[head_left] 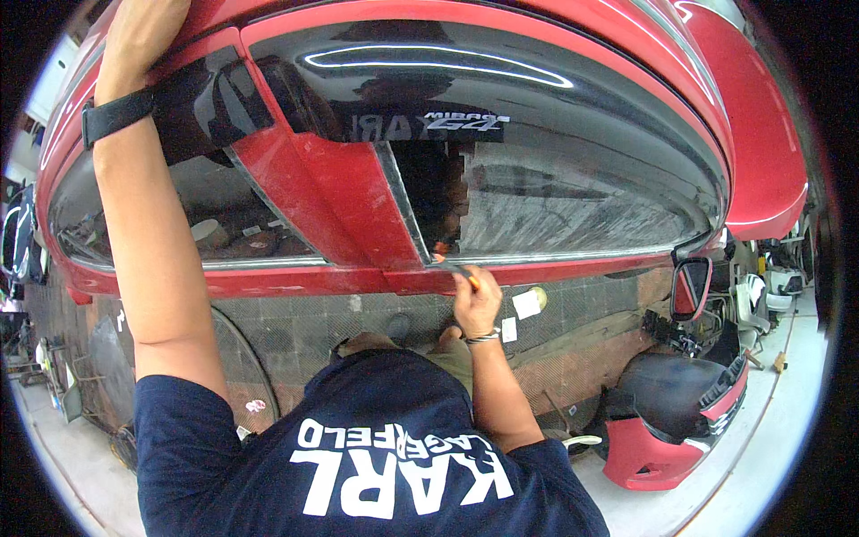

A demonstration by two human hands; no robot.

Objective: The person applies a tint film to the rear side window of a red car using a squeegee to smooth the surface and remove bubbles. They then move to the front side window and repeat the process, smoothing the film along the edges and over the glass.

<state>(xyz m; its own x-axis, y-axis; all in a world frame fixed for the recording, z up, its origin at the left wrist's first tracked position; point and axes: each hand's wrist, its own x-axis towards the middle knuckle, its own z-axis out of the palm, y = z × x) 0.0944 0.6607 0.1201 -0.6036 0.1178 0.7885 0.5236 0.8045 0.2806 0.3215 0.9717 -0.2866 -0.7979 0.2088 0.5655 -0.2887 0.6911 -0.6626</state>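
My right hand (480, 302) is closed around a slim dark tool (462, 270) with a yellow part. I cannot make out its exact kind. Its tip meets the lower edge of the red car's (331, 192) dark side window (573, 197), where a bright trim strip (573, 257) starts beside the red door pillar. Up at the top left, my left hand (148, 34) rests on the red body above the other window (219, 210). Its fingers are bent out of sight near the picture's edge. A black band circles the left wrist.
A side mirror (691, 288) juts out at the right end of the door. A detached red and black bumper (667, 447) lies on the floor at right. White papers (530, 302) sit on the dark mat (573, 322). A pale chair (752, 300) stands farther right.
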